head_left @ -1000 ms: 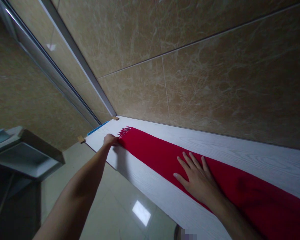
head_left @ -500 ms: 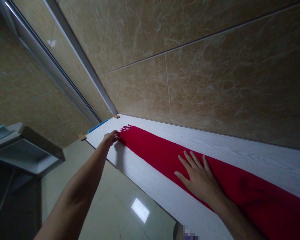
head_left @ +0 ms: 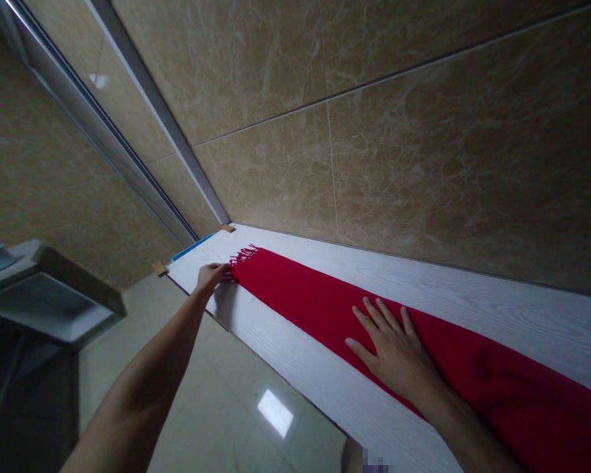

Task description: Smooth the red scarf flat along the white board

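A long red scarf (head_left: pixel 305 282) with a fringed far end lies stretched out along a narrow white wood-grain board (head_left: pixel 285 348). At the fringed end, my left hand (head_left: pixel 213 276) pinches the near corner of the scarf between thumb and fingers. My right hand (head_left: pixel 394 348) rests flat on the middle of the scarf, fingers spread. The cloth looks smooth at the far end, with soft creases right of my right wrist. Its near end runs out of view at the lower right.
A tan marbled tile wall (head_left: pixel 423 164) borders the board's far side. Small brown blocks (head_left: pixel 160 269) and a blue strip (head_left: pixel 193 247) sit at its left end. A grey-framed cabinet (head_left: pixel 54 295) stands at left above a shiny tiled floor (head_left: pixel 236 394).
My left hand has shifted slightly left and down with the scarf's corner, and the fringe edge looks straighter. My right hand stays flat in nearly the same place.
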`<action>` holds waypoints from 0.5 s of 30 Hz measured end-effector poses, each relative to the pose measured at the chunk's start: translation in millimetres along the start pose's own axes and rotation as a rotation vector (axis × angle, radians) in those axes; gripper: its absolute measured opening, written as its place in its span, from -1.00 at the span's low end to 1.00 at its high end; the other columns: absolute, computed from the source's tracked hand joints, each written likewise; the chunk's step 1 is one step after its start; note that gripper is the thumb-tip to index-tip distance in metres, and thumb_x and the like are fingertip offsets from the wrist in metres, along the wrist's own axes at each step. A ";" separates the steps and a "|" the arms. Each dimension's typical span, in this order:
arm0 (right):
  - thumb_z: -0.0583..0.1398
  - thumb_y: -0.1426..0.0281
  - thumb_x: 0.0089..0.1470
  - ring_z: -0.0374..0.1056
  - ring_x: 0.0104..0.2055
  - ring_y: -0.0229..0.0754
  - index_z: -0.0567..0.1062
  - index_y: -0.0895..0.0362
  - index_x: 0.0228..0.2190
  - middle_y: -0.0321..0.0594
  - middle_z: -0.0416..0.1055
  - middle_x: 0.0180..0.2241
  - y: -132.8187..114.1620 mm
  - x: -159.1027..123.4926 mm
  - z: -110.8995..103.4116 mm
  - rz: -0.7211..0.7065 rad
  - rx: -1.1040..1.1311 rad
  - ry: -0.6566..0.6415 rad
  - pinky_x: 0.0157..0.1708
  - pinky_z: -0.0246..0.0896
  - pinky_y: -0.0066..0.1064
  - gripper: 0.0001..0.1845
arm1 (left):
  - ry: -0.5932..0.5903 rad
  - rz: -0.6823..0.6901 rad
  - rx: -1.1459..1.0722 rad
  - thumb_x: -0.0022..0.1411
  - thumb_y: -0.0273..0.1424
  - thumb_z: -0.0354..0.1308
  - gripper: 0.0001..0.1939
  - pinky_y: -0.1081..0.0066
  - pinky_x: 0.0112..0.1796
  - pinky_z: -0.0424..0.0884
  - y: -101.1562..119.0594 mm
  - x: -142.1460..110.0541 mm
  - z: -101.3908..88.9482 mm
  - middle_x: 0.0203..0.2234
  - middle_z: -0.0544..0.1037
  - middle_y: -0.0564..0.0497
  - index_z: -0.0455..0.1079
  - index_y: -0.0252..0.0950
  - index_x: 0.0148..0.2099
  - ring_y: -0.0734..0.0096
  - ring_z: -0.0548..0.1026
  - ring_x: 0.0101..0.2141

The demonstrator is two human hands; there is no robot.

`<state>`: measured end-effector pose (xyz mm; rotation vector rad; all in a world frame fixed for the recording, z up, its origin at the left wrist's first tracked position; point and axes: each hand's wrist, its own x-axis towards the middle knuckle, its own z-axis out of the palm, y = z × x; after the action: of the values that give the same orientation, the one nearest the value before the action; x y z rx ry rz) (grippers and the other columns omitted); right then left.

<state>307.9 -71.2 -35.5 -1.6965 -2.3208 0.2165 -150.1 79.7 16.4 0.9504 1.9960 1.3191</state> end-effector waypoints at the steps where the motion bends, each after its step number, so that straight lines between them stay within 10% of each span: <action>1: 0.10 -0.04 0.29 -0.10 0.52 0.21 0.33 0.07 0.37 -0.08 0.05 0.45 0.4 0.1 0.6 0.000 0.007 0.008 0.45 -0.32 0.32 -0.24 | -0.011 0.009 0.024 0.38 -0.30 0.32 -0.76 0.41 -0.34 0.56 -0.1 0.6 -1.9 -0.44 0.57 0.02 0.48 -0.41 -0.24 0.44 0.56 -0.45; 7: 0.10 -0.06 0.29 -0.08 0.51 0.23 0.35 0.06 0.36 -0.06 0.08 0.45 3.6 0.1 4.2 -0.017 0.035 0.029 0.44 -0.29 0.35 -0.24 | 0.023 0.133 0.220 0.01 -0.15 0.45 -0.62 0.45 -0.50 0.28 -6.3 -0.9 -17.8 -0.59 0.53 -0.01 0.56 -0.40 -0.35 0.34 0.47 -0.52; 15: 0.09 -0.10 0.28 -0.06 0.51 0.24 0.36 0.03 0.36 -0.05 0.11 0.45 7.0 0.2 9.3 -0.016 0.052 0.063 0.45 -0.31 0.34 -0.22 | 0.050 0.234 0.433 0.06 -0.07 0.28 -0.61 0.42 -0.43 0.25 -17.8 -4.0 -22.9 -0.53 0.59 -0.03 0.59 -0.35 -0.34 0.26 0.49 -0.42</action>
<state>311.5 -68.5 -46.3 -1.6357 -2.2628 0.2154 -169.8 59.5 8.4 1.3961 2.3171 1.0479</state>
